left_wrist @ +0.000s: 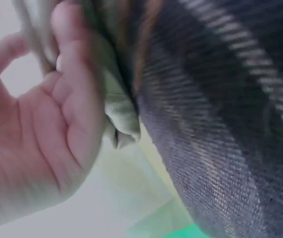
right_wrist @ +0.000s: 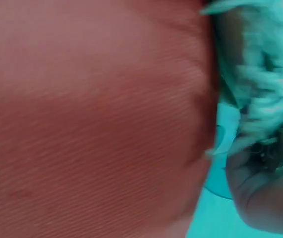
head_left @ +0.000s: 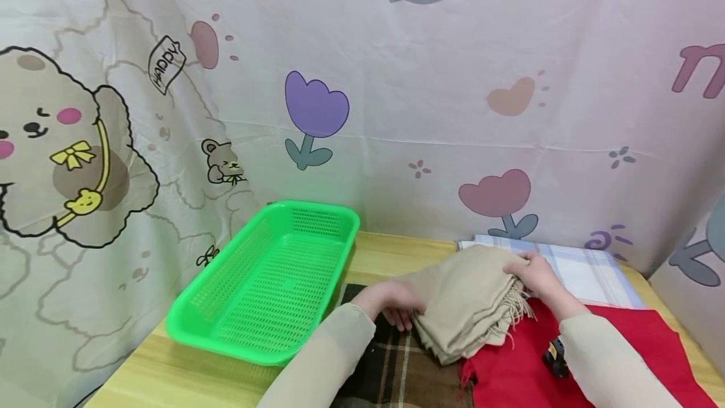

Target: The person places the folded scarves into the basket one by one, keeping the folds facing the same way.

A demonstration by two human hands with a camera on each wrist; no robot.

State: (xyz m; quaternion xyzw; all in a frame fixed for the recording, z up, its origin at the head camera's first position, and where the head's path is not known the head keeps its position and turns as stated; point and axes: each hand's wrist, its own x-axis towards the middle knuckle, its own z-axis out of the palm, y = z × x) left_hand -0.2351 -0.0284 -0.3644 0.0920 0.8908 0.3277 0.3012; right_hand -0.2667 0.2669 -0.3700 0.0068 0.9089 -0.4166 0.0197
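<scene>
A folded beige scarf with a fringed edge is held between both hands, above a brown plaid scarf and a red fringed scarf. My left hand grips its left side, the fingers partly hidden beneath the cloth. At the far right corner, my right hand pinches the layers near the fringe. The left wrist view has the left palm beside the beige fold, close to the dark plaid cloth. Red cloth fills most of the right wrist view, with blurred fringe at right.
A green plastic basket stands at the left of the wooden table. White-and-blue checked cloth lies at the back right. A printed curtain hangs behind the table. Below the right wrist sits a small black device.
</scene>
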